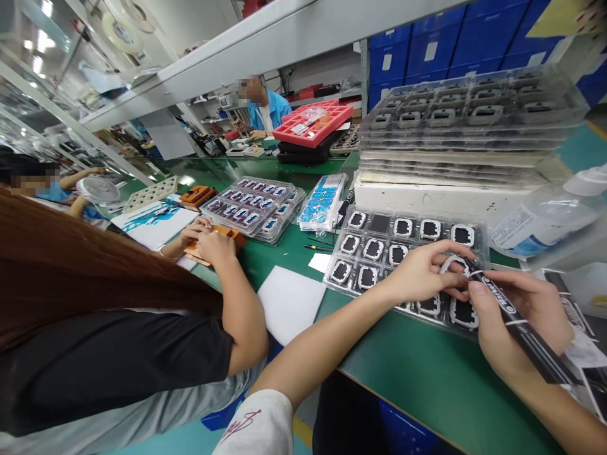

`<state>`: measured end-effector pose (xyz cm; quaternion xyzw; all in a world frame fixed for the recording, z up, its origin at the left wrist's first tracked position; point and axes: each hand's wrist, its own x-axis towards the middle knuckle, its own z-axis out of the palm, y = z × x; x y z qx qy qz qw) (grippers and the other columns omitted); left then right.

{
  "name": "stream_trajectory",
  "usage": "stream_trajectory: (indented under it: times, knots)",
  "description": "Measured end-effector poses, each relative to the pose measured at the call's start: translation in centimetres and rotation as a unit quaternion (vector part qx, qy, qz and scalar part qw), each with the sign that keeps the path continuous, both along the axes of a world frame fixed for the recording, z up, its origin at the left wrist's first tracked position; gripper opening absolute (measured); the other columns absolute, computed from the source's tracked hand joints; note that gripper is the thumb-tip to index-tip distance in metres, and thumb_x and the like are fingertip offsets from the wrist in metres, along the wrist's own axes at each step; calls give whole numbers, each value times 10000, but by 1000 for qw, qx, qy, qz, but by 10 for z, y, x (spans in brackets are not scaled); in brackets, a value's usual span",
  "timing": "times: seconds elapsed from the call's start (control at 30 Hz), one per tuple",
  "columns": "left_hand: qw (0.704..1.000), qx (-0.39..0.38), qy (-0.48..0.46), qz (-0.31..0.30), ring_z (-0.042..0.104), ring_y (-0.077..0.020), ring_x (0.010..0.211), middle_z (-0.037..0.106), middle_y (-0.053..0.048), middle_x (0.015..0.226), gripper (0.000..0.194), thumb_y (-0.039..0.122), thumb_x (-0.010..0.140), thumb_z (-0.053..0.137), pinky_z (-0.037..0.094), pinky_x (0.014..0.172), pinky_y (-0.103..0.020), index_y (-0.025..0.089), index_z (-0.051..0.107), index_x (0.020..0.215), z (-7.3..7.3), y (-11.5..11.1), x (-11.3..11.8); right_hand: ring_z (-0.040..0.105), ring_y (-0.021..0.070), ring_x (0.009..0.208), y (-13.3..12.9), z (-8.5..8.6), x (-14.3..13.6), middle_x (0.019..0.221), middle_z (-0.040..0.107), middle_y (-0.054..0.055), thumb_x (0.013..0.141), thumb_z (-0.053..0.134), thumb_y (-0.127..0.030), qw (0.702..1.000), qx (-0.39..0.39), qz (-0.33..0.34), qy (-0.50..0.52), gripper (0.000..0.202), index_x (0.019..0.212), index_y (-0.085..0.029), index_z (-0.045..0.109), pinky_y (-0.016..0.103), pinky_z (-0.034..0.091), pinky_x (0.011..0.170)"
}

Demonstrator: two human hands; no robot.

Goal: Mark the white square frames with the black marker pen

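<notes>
My right hand (531, 309) grips a black marker (509, 316) and angles its tip toward a small rounded part with a silver-white frame (455, 261). That part is pinched in the fingers of my left hand (429, 272), above the right side of a clear plastic tray (380, 224). Similar framed parts with dark centres, such as one framed part (374, 249), sit in the tray's compartments. One compartment in the back row holds no framed part. My fingers hide where the marker tip meets the part, so contact cannot be made out.
Stacked clear trays (474, 136) rise behind the work tray, with a clear bottle (545, 218) at right. A white foam sheet (289, 303) lies left of the tray. Nearby, a co-worker's hands (208, 240) hold an orange block (232, 235). Another person (268, 107) sits across the bench.
</notes>
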<state>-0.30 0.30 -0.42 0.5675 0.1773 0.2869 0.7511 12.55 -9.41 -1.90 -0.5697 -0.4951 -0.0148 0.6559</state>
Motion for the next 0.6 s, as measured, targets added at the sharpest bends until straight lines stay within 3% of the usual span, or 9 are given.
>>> stream_trajectory:
  times: [0.27, 0.5, 0.6]
  knots:
    - [999, -25, 16, 25, 707, -135, 706, 659, 10, 859, 324, 116, 838, 743, 657, 724, -327, 166, 610, 1129, 6, -3, 1, 766, 297, 834, -1, 2, -2, 958, 753, 103, 776, 827, -429, 999, -24, 3, 23, 303, 995, -231, 757, 505, 626, 769]
    - [999, -23, 20, 26, 736, -140, 679, 707, -2, 881, 381, 151, 795, 779, 665, 694, -303, 176, 608, 1134, -4, 0, 3, 777, 272, 785, 1, -1, 5, 950, 771, 106, 780, 853, -391, 1000, -23, 9, -10, 292, 1003, -218, 777, 421, 635, 673]
    - [999, -19, 17, 23, 745, -146, 667, 713, -2, 879, 441, 154, 740, 823, 670, 674, -296, 176, 610, 1126, -7, 1, 3, 769, 273, 805, -2, 1, 0, 981, 767, 82, 821, 842, -394, 1000, -10, 1, -12, 263, 1037, -265, 768, 453, 648, 709]
